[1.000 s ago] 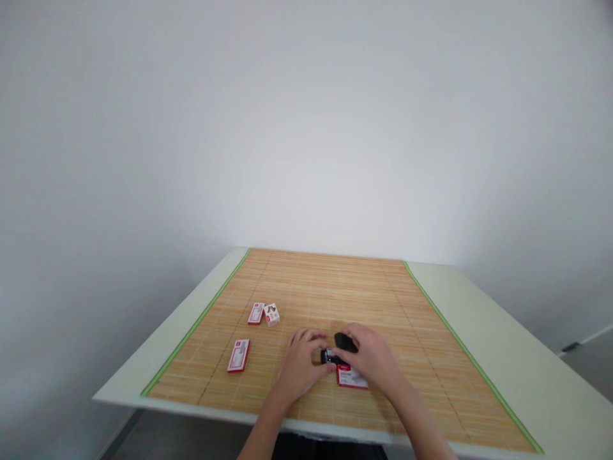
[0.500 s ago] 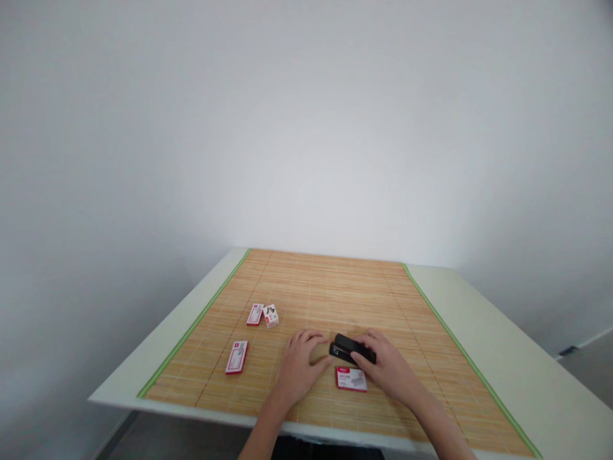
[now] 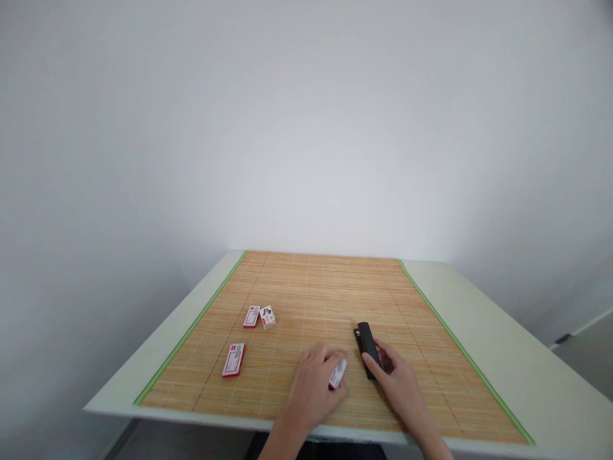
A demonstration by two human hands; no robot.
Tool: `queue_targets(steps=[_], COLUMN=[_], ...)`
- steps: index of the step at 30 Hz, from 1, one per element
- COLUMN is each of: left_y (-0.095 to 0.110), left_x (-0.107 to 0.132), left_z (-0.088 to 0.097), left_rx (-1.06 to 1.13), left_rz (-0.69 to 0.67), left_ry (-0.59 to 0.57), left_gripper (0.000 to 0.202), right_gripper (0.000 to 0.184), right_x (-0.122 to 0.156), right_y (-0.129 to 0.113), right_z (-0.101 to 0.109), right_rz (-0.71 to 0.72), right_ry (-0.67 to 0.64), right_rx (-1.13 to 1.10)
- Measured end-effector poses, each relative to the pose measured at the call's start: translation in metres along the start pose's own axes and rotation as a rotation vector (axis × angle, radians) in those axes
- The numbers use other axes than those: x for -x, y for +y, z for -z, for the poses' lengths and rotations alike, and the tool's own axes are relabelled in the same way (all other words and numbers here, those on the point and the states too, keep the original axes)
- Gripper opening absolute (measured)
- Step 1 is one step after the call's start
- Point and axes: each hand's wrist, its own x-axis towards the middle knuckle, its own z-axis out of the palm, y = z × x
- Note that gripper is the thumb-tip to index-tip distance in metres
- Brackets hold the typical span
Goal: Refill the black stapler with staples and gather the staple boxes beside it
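Observation:
My left hand (image 3: 318,383) is closed on a small red-and-white box (image 3: 338,374), much of it hidden under the fingers. To the right, my right hand (image 3: 395,380) grips a black stapler (image 3: 367,348) between thumb and fingers, its front end pointing away from me. The stapler rests on or just above the bamboo mat (image 3: 306,294); I cannot tell which.
Left of my hands lies a flat red-and-white box (image 3: 234,360). Farther back, a similar flat box (image 3: 251,316) sits beside a small white box (image 3: 267,317) with a dark picture. The white table (image 3: 479,319) borders the mat, with a wall behind.
My left hand has moved right and closed on the small box that lay near the stapler. My right hand has turned the stapler from pointing left to pointing away from me.

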Motion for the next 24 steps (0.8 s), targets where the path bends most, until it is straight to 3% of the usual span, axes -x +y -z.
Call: queue_targets(steps=[2,4,7,9,14,18,24], left_y=[-0.008,-0.019,-0.035,-0.040,-0.031,-0.023,-0.018], left_x=[0.003,0.007,0.014,0.015,0.004,-0.002,-0.002], left_z=[0.005,0.012,0.024,0.028,0.024,0.021,0.019], left_rx=[-0.026,-0.011,0.080,0.140,0.181,0.158,0.145], left_rz=[0.120,0.176,0.109,0.058,0.006,-0.021,-0.041], left_ry=[0.049,0.058,-0.058,-0.123,-0.096,-0.103,-0.070], left_gripper=[0.048,0.053,0.085,0.088,0.064,0.064,0.060], right_gripper=[0.054,0.052,0.051,0.050,0.045,0.048,0.053], right_x=[0.001,0.003,0.007,0.011,0.025,0.035,0.035], right_y=[-0.003,-0.005,-0.008,-0.012,-0.030,-0.044,-0.045], right_z=[0.003,0.005,0.006,0.003,-0.020,-0.034,-0.034], right_rz=[-0.009,-0.005,0.013,0.021,0.086,0.079,-0.006], right_ry=[-0.021,-0.039,-0.063,-0.084,-0.177,-0.180,-0.165], right_rx=[0.024,0.046,0.042,0.026,-0.024,-0.092,-0.181])
